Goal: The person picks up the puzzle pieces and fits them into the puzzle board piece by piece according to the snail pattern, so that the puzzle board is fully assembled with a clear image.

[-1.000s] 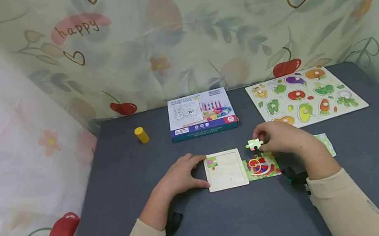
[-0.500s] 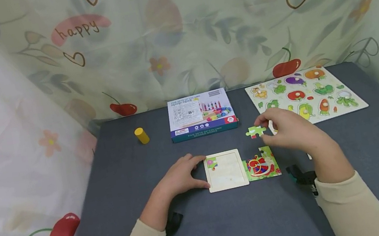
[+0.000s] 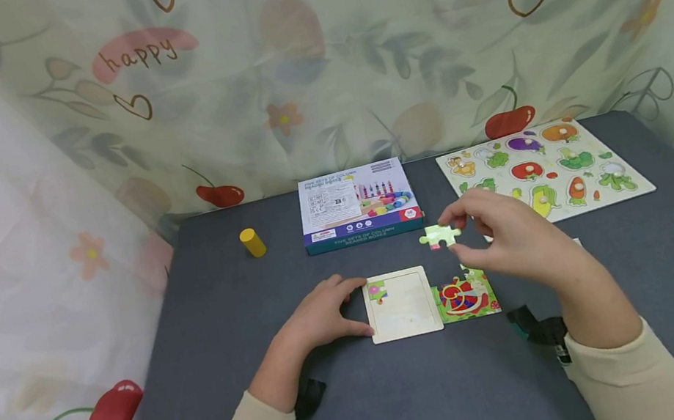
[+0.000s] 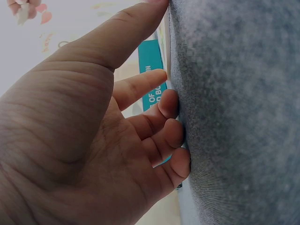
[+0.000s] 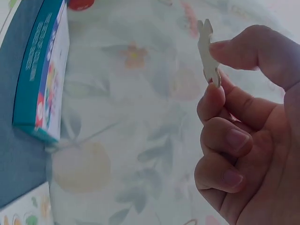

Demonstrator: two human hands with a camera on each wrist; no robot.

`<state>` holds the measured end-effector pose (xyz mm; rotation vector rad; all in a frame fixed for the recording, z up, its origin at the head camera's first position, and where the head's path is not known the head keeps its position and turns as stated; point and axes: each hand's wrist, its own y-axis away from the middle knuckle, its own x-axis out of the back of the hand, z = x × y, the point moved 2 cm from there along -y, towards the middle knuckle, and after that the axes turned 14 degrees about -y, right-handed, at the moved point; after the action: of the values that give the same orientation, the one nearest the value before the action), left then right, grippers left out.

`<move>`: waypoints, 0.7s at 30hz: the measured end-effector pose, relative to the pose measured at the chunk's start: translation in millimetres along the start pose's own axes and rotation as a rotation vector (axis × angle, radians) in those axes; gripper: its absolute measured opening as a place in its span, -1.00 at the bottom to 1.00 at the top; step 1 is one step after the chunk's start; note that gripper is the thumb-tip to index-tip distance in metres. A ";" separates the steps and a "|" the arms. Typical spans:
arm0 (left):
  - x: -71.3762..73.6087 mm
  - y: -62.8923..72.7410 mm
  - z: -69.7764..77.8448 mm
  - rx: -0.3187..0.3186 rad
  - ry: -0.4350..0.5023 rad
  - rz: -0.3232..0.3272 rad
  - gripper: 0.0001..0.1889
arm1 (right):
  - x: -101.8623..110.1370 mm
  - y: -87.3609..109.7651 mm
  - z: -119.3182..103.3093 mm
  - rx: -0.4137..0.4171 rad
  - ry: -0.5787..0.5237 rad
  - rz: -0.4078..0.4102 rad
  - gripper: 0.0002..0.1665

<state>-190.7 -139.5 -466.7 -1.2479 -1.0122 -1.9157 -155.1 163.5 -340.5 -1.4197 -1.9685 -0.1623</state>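
Observation:
My right hand (image 3: 508,233) pinches a light-green jigsaw piece (image 3: 439,236) between thumb and fingertips, raised off the table. In the right wrist view the jigsaw piece (image 5: 208,54) is seen edge-on, its pale side visible. A square wooden puzzle tray (image 3: 404,310) lies flat, one jigsaw piece (image 3: 377,291) set in its upper left corner. My left hand (image 3: 321,313) touches the tray's left edge, thumb at the lower corner and index finger at the upper. Beside the tray lies a group of joined jigsaw pieces (image 3: 465,298) with a red picture, its top edge partly hidden by my right hand.
Behind the tray stands a flat toy box (image 3: 359,206). A vegetable puzzle board (image 3: 547,167) lies at the back right, partly behind my right hand. A yellow cylinder (image 3: 252,243) stands at the back left. Printed cloth (image 3: 285,62) hangs along the table's far edge.
My right hand has lifted the jigsaw piece away from the joined group, then brought it slightly left. My left hand and the tray have stayed put.

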 end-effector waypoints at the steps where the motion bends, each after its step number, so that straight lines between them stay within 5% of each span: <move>1: 0.0 -0.2 0.0 -0.001 0.001 0.000 -0.08 | -1.0 0.6 -2.7 0.014 -0.005 0.004 -0.62; 9: 0.6 -0.5 0.3 0.003 0.004 0.002 -0.08 | -13.7 0.1 -10.4 0.093 -0.034 0.017 -0.62; 21: 0.8 -1.0 0.4 0.010 0.001 -0.016 -0.08 | -44.4 -11.2 0.9 0.009 -0.079 -0.073 -0.60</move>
<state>-191.7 -138.7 -466.1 -1.2370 -1.0331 -1.9213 -158.2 124.6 -364.5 -1.3688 -2.0842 -0.1320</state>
